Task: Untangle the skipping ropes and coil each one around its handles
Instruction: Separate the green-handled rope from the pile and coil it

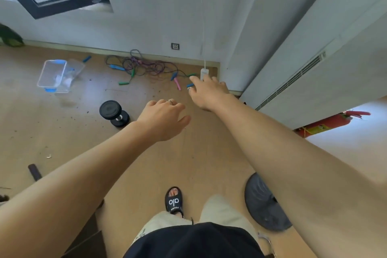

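Note:
A tangle of skipping ropes (144, 66) lies on the wooden floor against the far wall, with blue, green and pink handles scattered around it. A pink handle (177, 84) and a blue handle (190, 85) lie at the tangle's right end. My right hand (207, 90) reaches out over that right end with fingers spread and relaxed, holding nothing. My left hand (164, 117) hovers lower and nearer to me, fingers loosely bent, empty, a ring on one finger.
A clear plastic box (53, 75) with its blue-clipped lid lies left of the ropes. A black dumbbell (114, 113) stands on the floor left of my left hand. A white power strip (204, 73) sits by the wall; a grey weight plate (262, 203) lies near my feet.

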`<state>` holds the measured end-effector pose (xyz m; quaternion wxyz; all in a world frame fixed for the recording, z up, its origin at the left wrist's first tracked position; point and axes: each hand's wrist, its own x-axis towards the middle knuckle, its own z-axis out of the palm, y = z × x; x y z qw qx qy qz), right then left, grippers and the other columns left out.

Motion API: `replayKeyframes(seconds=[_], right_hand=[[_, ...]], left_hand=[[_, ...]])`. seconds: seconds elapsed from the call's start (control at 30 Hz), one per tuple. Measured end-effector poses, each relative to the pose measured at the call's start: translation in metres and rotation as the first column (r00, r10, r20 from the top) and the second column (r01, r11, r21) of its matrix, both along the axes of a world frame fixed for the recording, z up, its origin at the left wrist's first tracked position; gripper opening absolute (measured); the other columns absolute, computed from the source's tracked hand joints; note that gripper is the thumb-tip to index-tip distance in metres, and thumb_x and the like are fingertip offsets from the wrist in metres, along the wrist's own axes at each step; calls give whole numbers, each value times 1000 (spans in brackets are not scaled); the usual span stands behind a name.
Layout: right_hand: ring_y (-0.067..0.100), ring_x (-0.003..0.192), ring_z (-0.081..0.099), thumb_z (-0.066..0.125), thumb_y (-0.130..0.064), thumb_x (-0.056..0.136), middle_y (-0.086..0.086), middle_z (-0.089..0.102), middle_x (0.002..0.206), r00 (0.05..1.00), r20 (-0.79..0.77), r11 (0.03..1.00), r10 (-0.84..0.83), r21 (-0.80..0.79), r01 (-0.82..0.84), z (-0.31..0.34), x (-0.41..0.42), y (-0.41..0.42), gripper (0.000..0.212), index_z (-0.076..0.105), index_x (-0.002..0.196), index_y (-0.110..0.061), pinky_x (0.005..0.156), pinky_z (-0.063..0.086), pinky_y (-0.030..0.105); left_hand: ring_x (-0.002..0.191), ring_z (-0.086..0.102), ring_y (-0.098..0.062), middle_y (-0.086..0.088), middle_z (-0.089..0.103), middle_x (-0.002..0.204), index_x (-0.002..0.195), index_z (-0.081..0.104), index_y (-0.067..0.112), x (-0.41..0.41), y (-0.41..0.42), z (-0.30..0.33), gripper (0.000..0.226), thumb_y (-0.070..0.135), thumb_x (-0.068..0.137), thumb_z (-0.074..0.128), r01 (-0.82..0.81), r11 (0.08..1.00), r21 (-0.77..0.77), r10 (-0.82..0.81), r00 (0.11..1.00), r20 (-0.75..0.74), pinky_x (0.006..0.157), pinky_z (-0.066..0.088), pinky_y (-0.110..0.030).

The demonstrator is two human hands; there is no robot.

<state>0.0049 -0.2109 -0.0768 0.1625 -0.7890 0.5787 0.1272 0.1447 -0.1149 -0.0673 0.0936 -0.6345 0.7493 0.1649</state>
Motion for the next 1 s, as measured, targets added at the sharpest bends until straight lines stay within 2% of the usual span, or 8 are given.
replayKeyframes(seconds=[0.1,0.27,0.47,0.67,1.0], right_hand=[[36,140,31,23,-42,104,15,31,156,1000,-11,1000,14,12,-14,-3,16,-24,52,25,154,-28,110,28,52],[37,139,33,24,-42,104,16,37,150,999,-16,999,47,15,-47,-16,35,-76,48,32,149,-26,109,29,53],[37,137,36,24,-43,104,15,38,150,994,-67,995,90,37,-88,-34,46,-136,49,31,150,-25,109,30,53],[36,135,38,24,-42,104,15,40,149,985,-121,992,122,42,-117,-47,71,-190,49,33,149,-24,107,31,53],[36,134,38,22,-40,104,14,41,148,995,-68,993,70,96,-63,-68,174,-265,47,35,147,-24,107,30,52]], left_hand=[[124,50,-24,1,54,136,133,51,26,18,-26,-5,54,58,97,28,-7,1000,18,7,1000,15,103,36,-42],[125,50,-25,1,53,138,135,50,27,33,-74,-7,54,58,97,28,-36,999,34,35,999,28,103,36,-42],[127,48,-24,2,50,143,143,43,29,41,-124,-14,55,58,98,28,-85,995,60,83,996,43,104,35,-42],[127,49,-24,0,49,144,143,44,28,63,-171,-17,54,55,99,30,-131,991,30,131,991,20,104,35,-41],[129,47,-25,-2,50,143,144,43,26,170,-265,-41,54,54,99,28,-126,990,66,128,991,-27,107,34,-42]])
